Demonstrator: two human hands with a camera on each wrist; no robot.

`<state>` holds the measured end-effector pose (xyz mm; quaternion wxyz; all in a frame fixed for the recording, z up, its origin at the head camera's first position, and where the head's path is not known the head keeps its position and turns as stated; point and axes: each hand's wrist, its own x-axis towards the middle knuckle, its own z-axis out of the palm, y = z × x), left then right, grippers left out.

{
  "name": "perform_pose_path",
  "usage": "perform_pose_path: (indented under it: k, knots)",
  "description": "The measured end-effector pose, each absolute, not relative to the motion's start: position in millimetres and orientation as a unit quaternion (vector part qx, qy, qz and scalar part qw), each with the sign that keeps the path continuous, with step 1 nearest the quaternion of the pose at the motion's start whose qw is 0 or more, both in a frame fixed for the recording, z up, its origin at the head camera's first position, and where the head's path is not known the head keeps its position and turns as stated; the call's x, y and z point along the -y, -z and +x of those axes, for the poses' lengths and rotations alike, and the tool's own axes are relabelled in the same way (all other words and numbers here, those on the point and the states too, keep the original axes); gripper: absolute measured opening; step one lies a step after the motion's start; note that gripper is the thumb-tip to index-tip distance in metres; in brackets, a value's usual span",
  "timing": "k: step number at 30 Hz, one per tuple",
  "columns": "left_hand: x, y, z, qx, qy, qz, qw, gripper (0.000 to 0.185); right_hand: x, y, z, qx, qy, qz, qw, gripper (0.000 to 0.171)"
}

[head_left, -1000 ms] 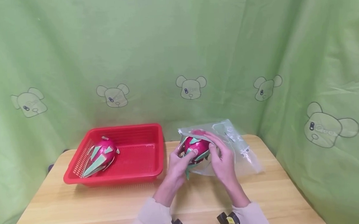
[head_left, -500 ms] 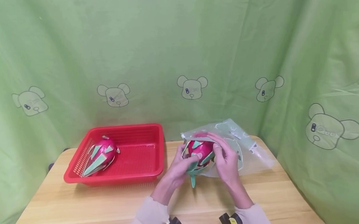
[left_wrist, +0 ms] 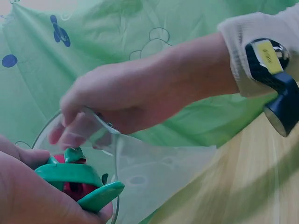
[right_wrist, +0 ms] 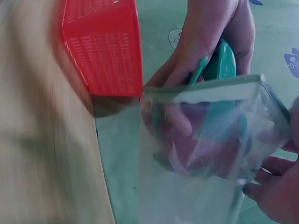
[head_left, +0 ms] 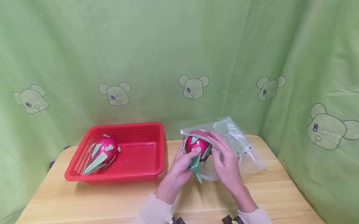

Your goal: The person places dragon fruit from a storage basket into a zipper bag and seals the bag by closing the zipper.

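In the head view my left hand (head_left: 179,164) grips a pink dragon fruit (head_left: 198,143) with green scales, thumb across its near side. The fruit's far part is inside the mouth of a clear zip bag (head_left: 252,159). My right hand (head_left: 227,164) holds the bag's edge, right of the fruit. Seen from the left wrist, the green scales (left_wrist: 70,172) stick out of the opening while the right hand (left_wrist: 117,95) grips the bag's rim. Through the clear plastic (right_wrist: 187,196), the right wrist view shows the fruit and some left-hand fingers inside.
A red plastic basket (head_left: 115,178) stands on the left of the wooden table (head_left: 111,206). Another dragon fruit (head_left: 105,151) lies at its left side. Behind and to the right, a green curtain (head_left: 224,41) with bear-head prints closes off the table.
The fruit's green tail has swung slightly to the right. The bag and both hands have shifted only a little. The basket and its dragon fruit stay put.
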<state>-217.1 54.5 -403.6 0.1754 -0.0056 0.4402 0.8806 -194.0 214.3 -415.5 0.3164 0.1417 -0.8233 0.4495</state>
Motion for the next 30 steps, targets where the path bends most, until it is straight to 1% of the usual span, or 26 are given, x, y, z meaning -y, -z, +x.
perform_pose_path:
  k: [3,6,12,19,25,30]
  knots:
    - [-53.9,402.1,-216.4,-0.436,-0.882,-0.012,0.18,0.073,-216.2,417.9,-192.5,0.832,-0.423,0.158,0.323,0.055]
    - [-54.3,401.4,-217.0,-0.43,-0.885,-0.01,0.18,0.071,-217.2,418.3,-189.9,0.84,-0.406,0.163,0.322,0.06]
    - [-61.2,404.8,-217.8,-0.426,-0.889,0.0,0.169,0.07,-215.2,416.6,-184.4,0.846,-0.408,0.152,0.308,0.05]
    - [-72.0,406.2,-218.1,-0.391,-0.907,0.01,0.155,0.076,-209.5,409.3,-181.6,0.835,-0.418,0.165,0.318,0.043]
    - [-80.7,415.9,-220.3,-0.402,-0.905,-0.027,0.134,0.074,-205.5,402.6,-179.6,0.822,-0.43,0.169,0.334,0.039]
    - [-87.1,427.5,-221.2,-0.419,-0.898,-0.051,0.127,0.073,-206.8,402.9,-178.1,0.827,-0.432,0.149,0.327,0.037]
